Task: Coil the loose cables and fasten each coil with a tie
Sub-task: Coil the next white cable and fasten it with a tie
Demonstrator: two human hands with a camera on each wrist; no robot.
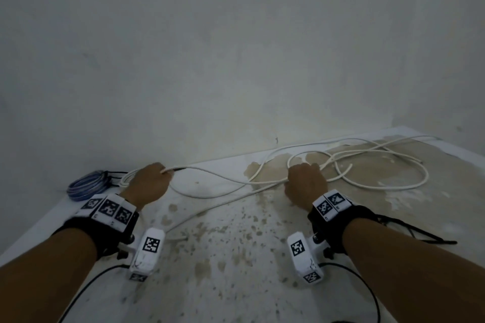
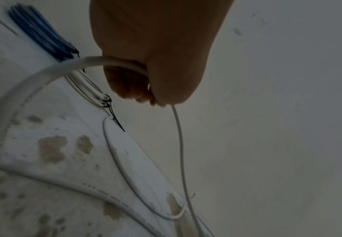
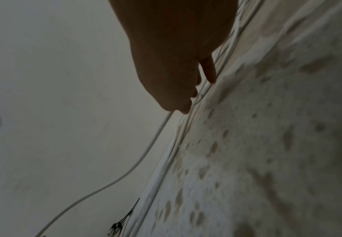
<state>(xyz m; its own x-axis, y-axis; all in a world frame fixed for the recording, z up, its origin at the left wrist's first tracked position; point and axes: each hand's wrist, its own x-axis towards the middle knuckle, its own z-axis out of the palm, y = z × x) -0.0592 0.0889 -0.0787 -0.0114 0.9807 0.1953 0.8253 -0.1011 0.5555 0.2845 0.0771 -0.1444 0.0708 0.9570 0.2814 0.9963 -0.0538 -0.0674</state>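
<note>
A long loose white cable (image 1: 367,165) sprawls in loops over the right half of the stained white table (image 1: 236,270). My left hand (image 1: 154,178) grips one stretch of it near the table's back edge. In the left wrist view the white cable (image 2: 44,75) runs through the fist of my left hand (image 2: 145,89) and out past the fingertips. My right hand (image 1: 304,181) holds the same cable further right, fingers curled over it. In the right wrist view the cable (image 3: 151,141) leaves the fingertips of my right hand (image 3: 182,102). A slack span sags between both hands.
A blue coil (image 1: 86,187) bound with a black tie lies at the back left. Next to it, behind my left hand, lies a white coil (image 2: 86,86) fastened with black ties (image 2: 113,112). Spare black ties (image 1: 420,233) lie beside my right forearm. A wall stands right behind the table.
</note>
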